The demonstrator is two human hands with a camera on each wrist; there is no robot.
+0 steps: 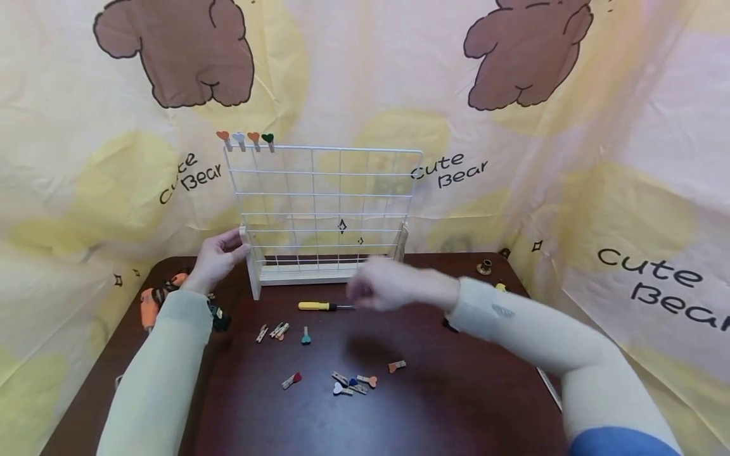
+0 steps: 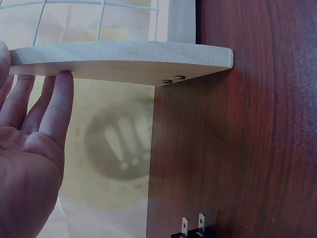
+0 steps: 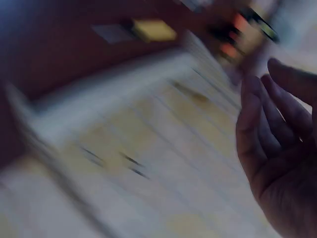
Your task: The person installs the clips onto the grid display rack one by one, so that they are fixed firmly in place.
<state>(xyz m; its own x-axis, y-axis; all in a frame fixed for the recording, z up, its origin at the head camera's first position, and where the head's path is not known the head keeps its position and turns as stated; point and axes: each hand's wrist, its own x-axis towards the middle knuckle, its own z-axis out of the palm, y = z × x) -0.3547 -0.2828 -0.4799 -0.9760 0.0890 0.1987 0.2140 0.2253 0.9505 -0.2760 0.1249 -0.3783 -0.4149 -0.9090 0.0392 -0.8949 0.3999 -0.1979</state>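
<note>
A white wire grid rack (image 1: 325, 194) stands upright in a pale wooden stand (image 1: 308, 277). My left hand (image 1: 219, 258) pinches the stand's left side post (image 2: 124, 62), fingers against its outer face and thumb at its edge. Several heart clothespins are clipped along the left of the grid's top wire, among them a green one (image 1: 268, 140). My right hand (image 1: 384, 283), blurred, is over the table in front of the stand; its fingers are loosely bent with nothing between them in the right wrist view. Below it lie loose heart clothespins, including a red one (image 1: 292, 380) and a teal one (image 1: 306, 336).
A yellow-handled screwdriver (image 1: 316, 306) lies in front of the stand. An orange and black power drill (image 1: 151, 304) is at the table's left. A brass-coloured fitting (image 1: 484, 267) sits at the back right. Bear-printed cloth (image 1: 365, 76) hangs behind the table.
</note>
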